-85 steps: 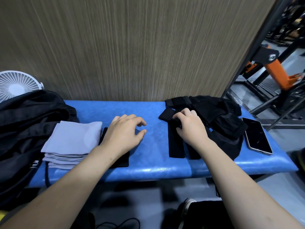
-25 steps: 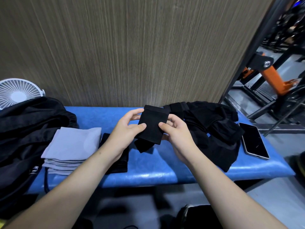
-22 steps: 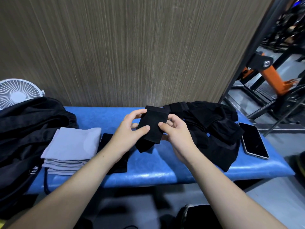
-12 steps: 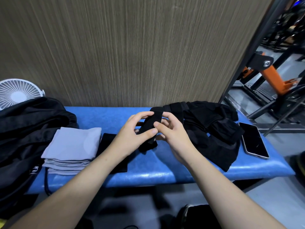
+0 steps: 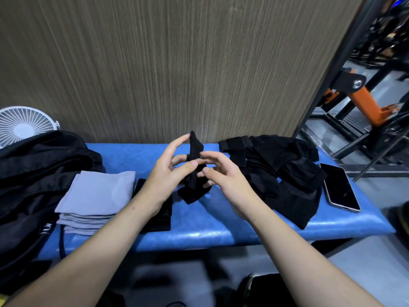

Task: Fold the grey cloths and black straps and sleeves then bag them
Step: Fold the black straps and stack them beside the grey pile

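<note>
Above the blue bench (image 5: 199, 235), black strap (image 5: 194, 171) pinched upright between left hand (image 5: 170, 173) and right hand (image 5: 223, 176). Judged light, limp; best gripped at folded edges.

dim indoor light | wide-angle bowing at edges | bottom blurred — perhaps motion (soft)

Gym: padded blue bench (image 5: 199, 235) against wood-grain wall (image 5: 177, 63); orange-and-black weight machine frames (image 5: 365, 100) at 2 o'clock.

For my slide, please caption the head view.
Both hands fold a black strap above the blue bench.
</note>
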`<state>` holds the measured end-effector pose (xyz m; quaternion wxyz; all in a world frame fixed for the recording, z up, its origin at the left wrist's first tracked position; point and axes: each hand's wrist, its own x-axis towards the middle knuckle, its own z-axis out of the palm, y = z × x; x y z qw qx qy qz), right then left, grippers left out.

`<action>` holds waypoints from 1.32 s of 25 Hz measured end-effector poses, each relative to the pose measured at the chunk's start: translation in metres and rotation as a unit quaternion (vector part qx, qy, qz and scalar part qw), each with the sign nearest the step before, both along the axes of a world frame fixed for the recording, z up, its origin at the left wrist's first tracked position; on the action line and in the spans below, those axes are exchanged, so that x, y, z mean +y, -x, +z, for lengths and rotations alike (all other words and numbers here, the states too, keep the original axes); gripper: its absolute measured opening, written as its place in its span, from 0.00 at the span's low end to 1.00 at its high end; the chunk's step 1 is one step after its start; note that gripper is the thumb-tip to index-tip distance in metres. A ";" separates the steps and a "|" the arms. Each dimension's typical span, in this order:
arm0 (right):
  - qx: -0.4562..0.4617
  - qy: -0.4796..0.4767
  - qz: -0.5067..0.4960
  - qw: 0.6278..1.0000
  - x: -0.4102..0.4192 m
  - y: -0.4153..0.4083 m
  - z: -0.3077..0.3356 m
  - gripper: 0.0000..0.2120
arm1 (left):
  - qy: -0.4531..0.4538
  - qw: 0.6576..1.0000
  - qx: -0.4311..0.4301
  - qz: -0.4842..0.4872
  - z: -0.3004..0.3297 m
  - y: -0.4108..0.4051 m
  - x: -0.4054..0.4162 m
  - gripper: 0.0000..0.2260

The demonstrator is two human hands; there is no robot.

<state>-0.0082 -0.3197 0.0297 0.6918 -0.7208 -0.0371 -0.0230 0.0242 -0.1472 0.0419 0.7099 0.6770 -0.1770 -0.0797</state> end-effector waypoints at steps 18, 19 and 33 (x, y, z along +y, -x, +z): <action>0.006 -0.076 -0.019 0.997 0.004 0.002 0.002 0.18 | -0.069 0.997 -0.020 -0.022 -0.008 -0.003 -0.002 0.14; 0.003 -0.078 -0.021 0.997 0.004 0.002 0.002 0.18 | -0.074 0.997 -0.023 -0.020 -0.009 -0.003 -0.001 0.15; -0.045 -0.067 -0.059 0.995 0.000 0.000 0.001 0.29 | -0.025 0.991 0.121 0.049 -0.013 -0.010 0.002 0.18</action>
